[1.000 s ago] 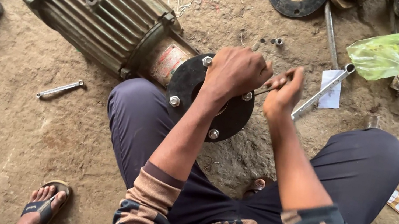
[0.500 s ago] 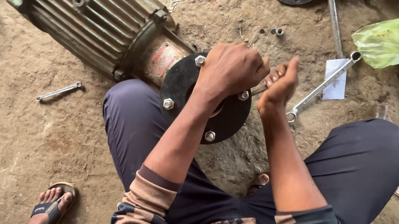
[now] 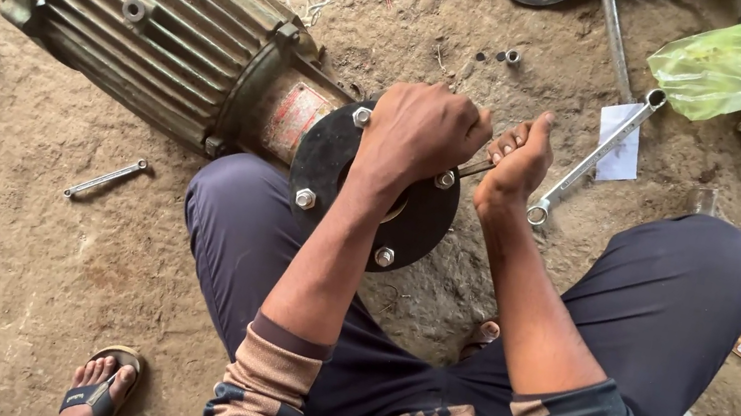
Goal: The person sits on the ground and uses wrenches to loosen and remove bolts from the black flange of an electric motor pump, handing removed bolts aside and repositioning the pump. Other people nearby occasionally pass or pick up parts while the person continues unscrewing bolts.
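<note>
Right hand (image 3: 518, 158) fisted on thin tool (image 3: 474, 166), left hand (image 3: 423, 131) hiding its tip, grip unclear.

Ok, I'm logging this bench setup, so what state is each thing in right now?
Motor: lying on its side on the dirt.
Flange: bolted on, four bolts showing.
Left hand: pressed on the flange.
Right hand: closed on a thin tool.
Long spanner: lying loose.
Small spanner: lying loose.

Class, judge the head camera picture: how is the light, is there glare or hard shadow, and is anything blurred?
Head view: soft, even daylight, no hard shadows; mild sheen on the green plastic bag; left hand, right hand and black flange sharp.
</note>
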{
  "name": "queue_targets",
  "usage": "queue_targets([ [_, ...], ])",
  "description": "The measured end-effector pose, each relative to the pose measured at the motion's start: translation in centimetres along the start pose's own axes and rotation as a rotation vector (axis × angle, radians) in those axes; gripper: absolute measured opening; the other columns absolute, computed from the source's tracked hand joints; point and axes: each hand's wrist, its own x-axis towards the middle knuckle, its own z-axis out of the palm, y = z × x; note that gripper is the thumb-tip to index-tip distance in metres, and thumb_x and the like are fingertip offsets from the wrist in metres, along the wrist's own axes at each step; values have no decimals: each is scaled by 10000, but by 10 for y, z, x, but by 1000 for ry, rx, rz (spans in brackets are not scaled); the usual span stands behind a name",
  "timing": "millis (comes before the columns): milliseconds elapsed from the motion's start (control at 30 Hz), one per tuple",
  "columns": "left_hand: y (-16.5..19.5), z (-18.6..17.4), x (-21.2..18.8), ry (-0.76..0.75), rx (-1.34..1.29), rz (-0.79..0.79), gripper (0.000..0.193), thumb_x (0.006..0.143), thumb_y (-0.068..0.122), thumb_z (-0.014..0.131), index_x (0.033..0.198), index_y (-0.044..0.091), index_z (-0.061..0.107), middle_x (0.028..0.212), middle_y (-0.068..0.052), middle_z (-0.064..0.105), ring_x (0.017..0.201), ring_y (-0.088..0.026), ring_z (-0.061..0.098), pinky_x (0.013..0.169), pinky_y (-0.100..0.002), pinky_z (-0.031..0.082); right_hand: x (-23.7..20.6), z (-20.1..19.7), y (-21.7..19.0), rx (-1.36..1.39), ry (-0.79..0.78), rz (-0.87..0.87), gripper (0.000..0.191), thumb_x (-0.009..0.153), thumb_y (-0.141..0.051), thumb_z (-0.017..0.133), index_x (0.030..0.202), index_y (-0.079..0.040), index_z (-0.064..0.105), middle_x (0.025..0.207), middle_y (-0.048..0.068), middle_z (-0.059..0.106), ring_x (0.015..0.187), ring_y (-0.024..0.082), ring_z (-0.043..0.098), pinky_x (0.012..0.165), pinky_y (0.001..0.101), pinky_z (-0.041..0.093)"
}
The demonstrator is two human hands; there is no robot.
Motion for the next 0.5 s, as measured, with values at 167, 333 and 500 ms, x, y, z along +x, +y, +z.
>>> queue_targets([
  [167, 0, 0, 0, -34, 10, -9, 522, 993, 352, 564, 564, 81, 684, 436, -110, 552, 382, -273, 583, 470, -433, 479, -4, -2, 2, 3, -26, -20, 467, 1118, -449, 415, 764, -148, 366, 685, -35, 332, 589, 95, 316, 536, 285, 302],
  [333, 6, -5, -3, -33, 4, -40, 515, 983, 366, 581, 576, 67, 683, 451, -138, 555, 404, -305, 605, 477, -456, 485, 34, 8, -4, -98, 127, 101, 508, 1059, -541, 352, 719, -164, 350, 618, -25, 327, 515, 112, 313, 469, 295, 303],
  [500, 7, -9, -3, -9, -5, -31, 476, 948, 382, 611, 589, 77, 687, 526, -162, 594, 516, -345, 640, 549, -475, 506, 88, 18, 15, -413, 363, -104, 542, 1052, -599, 373, 761, -157, 491, 672, -21, 484, 579, 144, 476, 545, 358, 393],
])
